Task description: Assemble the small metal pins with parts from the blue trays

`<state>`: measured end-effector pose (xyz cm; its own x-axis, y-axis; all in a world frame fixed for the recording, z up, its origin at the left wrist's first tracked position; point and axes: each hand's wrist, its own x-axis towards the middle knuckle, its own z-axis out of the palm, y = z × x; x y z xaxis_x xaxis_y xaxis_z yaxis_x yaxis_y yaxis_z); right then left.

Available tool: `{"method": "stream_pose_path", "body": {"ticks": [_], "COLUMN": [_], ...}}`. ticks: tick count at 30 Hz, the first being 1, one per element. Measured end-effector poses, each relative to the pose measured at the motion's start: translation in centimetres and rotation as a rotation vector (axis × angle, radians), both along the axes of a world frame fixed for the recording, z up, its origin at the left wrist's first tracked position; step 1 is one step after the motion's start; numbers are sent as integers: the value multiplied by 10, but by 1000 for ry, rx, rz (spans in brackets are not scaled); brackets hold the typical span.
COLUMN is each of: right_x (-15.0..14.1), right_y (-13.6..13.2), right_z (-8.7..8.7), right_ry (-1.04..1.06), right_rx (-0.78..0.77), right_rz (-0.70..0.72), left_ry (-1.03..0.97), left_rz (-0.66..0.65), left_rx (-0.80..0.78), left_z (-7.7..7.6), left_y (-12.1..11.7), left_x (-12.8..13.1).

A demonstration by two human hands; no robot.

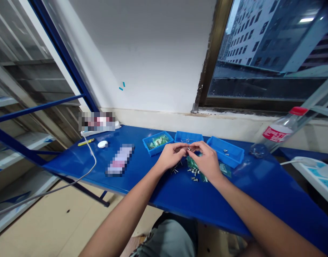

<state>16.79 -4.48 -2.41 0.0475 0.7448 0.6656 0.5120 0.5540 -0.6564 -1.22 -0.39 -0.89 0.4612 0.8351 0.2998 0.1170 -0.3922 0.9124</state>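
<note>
My left hand (171, 155) and my right hand (205, 159) meet over the blue table (164, 189), fingertips pinched together on a tiny metal part too small to name. Below them lie several small silver screws (194, 174) and green circuit boards (192, 163). Three blue trays stand just beyond my hands: the left tray (146, 143) holds green boards, the middle tray (180, 135) and the right tray (235, 161) hold a few small metal parts.
A clear plastic bottle (279, 134) with a red cap and label lies at the right. A white power strip (314, 175) sits at the far right. At the left are a white mouse-like object (102, 144), a yellow pen (85, 142) and a grey cable (80, 176). A window lies behind.
</note>
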Motion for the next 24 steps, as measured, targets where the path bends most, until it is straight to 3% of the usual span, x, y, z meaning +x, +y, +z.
{"method": "stream_pose_path", "body": {"ticks": [8,13,19,24], "right_x": [1,-2,-2,0], "right_y": [-1,0,1,5], "right_z": [2,2,-1,-8], "right_ry": [-140,-145,-30,180], "right_rx": [80,60,-35,-207], "right_rz": [11,14,9,48], "left_ry": [-185,-264,-225,6], "left_rz": [-67,-16,35,124], "left_rx": [-162,-195,-104,193], "left_z": [-7,-12,-15,-6], "left_y": [5,10,13,7], "left_x": [3,5,3,1]}}
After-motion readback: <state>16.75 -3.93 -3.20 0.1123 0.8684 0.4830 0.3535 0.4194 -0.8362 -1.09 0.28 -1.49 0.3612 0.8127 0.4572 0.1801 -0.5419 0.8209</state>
